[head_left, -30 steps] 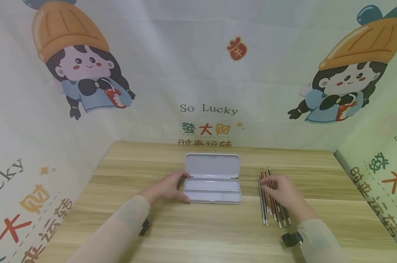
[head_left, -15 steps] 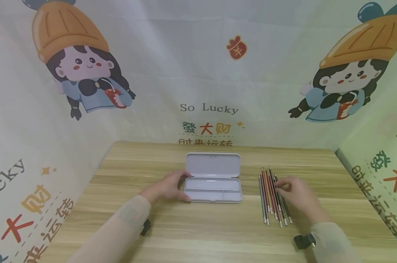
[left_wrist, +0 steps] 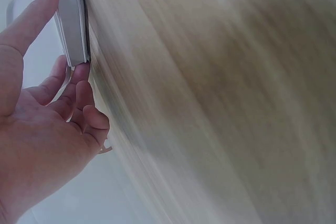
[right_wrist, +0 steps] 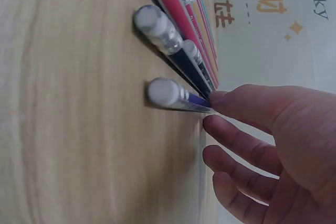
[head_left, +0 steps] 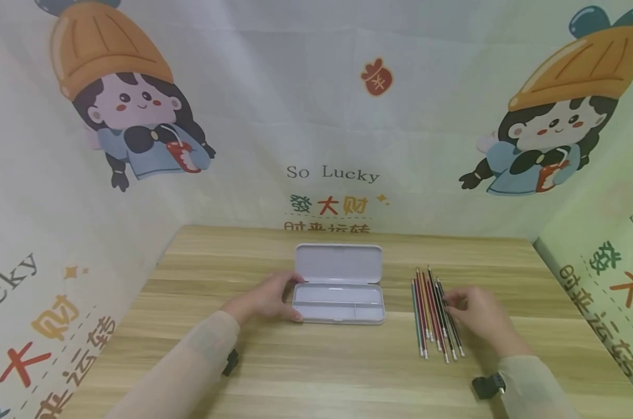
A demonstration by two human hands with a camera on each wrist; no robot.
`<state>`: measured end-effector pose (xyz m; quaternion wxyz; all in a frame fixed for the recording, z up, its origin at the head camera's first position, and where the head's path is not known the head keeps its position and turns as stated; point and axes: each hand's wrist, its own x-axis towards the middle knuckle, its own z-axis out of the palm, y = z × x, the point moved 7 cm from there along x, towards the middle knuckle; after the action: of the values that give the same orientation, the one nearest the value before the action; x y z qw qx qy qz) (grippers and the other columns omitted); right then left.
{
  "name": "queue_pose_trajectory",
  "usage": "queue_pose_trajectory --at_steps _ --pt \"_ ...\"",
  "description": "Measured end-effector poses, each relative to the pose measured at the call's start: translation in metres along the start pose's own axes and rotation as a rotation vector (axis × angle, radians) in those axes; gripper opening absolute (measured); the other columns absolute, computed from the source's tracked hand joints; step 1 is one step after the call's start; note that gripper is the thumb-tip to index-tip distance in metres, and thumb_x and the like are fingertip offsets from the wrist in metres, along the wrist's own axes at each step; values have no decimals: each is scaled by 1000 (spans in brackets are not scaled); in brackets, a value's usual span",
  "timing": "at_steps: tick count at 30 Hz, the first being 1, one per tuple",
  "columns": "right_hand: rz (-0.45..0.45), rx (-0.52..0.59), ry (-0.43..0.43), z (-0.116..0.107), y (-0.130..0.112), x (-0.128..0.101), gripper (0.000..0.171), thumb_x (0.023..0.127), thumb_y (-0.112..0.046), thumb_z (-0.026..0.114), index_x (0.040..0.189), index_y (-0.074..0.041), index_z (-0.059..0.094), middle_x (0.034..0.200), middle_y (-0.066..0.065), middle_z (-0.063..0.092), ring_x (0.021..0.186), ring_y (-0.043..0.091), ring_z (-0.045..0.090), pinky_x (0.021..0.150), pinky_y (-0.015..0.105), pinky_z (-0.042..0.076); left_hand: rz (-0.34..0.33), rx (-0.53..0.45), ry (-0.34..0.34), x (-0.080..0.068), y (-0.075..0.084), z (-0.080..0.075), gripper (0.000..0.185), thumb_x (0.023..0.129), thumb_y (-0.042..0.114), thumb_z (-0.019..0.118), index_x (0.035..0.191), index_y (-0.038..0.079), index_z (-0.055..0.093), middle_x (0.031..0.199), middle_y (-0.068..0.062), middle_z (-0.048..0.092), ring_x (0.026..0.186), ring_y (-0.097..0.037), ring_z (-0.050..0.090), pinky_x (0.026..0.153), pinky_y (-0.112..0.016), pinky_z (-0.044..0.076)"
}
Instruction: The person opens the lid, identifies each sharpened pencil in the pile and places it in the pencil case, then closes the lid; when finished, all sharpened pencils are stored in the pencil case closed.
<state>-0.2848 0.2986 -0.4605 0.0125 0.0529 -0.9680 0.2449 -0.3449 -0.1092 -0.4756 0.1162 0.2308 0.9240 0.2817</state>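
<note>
Two forearms in pale, sheer sleeves reach forward from the near edge of the wooden desk (head_left: 316, 372), each wrist carrying a small black clip-on device. The left hand (head_left: 266, 298) lies at the left end of the open pencil case (head_left: 339, 302): thumb along the near corner, forefinger along the far corner by the hinge, the other fingers loosely curled beside the end wall. In the left wrist view the left hand (left_wrist: 39, 108) shows the forefinger laid straight against the case edge (left_wrist: 73, 19); it braces the case more than it clasps it.

The right hand (head_left: 479, 317) rests on the desk just right of the pencils (head_left: 434, 314), palm down, fingers nearly straight, fingertips touching the rightmost pencil. In the right wrist view the right hand (right_wrist: 268, 145) has one fingertip against the purple pencil (right_wrist: 176, 96); nothing is enclosed in the hand. The pencils (right_wrist: 178, 14) lie side by side, eraser ends nearer, tips farther, well apart from the case, which sits at desk centre with its lid raised on the far side and its divided tray empty.

The backdrop (head_left: 316, 116) behind the desk reads "So Lucky" above coloured Chinese characters "发大财"; a lower line is cut off by the desk edge. The same print repeats on the side panels, with cartoon figures in orange hats.
</note>
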Motion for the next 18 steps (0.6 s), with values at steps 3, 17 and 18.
queue_pose_trajectory --at_steps 3,17,18 --pt "19 -13 -21 2 2 -1 25 83 -19 71 106 -10 69 98 6 71 85 21 65 77 46 53 10 0 -2 -1 0 1 81 60 36 89 129 15 51 133 -8 54 127 -29 44 112 -45 34" --pt "82 -124 -47 -1 -1 0 37 81 -19 70 115 -6 65 96 9 72 81 25 66 64 43 52 2 0 5 -1 2 -2 81 60 35 89 129 15 51 133 -7 53 127 -28 44 112 -45 34" --pt "86 -128 -46 -1 -1 0 37 80 -20 71 115 -7 65 96 9 72 81 25 66 64 43 52 0 -1 4 -1 2 -2 81 60 36 89 129 15 51 134 -7 53 127 -28 44 112 -45 34"
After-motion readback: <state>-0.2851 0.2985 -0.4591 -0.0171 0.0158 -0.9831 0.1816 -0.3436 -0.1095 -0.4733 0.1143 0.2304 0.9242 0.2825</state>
